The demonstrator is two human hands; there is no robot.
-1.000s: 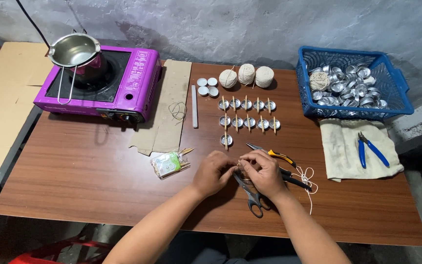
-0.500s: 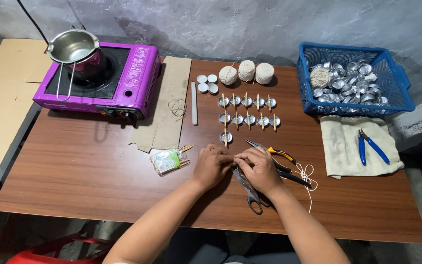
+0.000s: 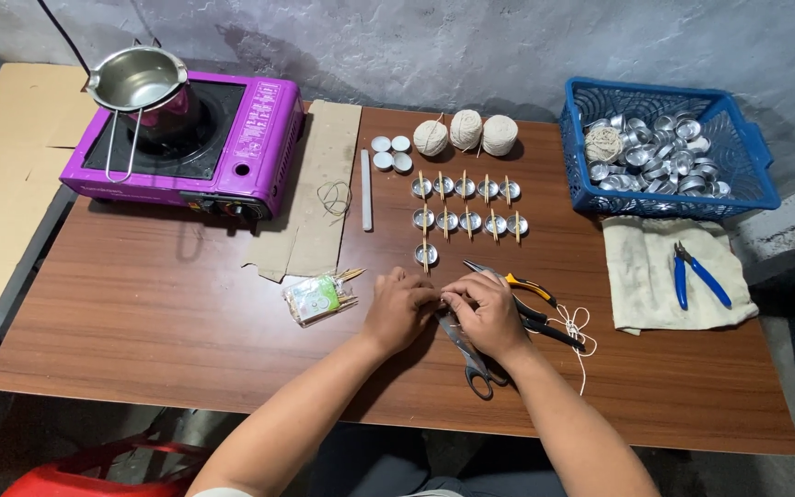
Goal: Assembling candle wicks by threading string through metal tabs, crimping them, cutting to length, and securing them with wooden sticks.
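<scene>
In the head view, the left hand (image 3: 400, 307) and right hand (image 3: 487, 308) meet fingertip to fingertip above the scissors (image 3: 467, 347), pinching something small, perhaps white string (image 3: 577, 333), too tiny to tell. Pliers (image 3: 528, 298) lie just beside the right hand.
</scene>
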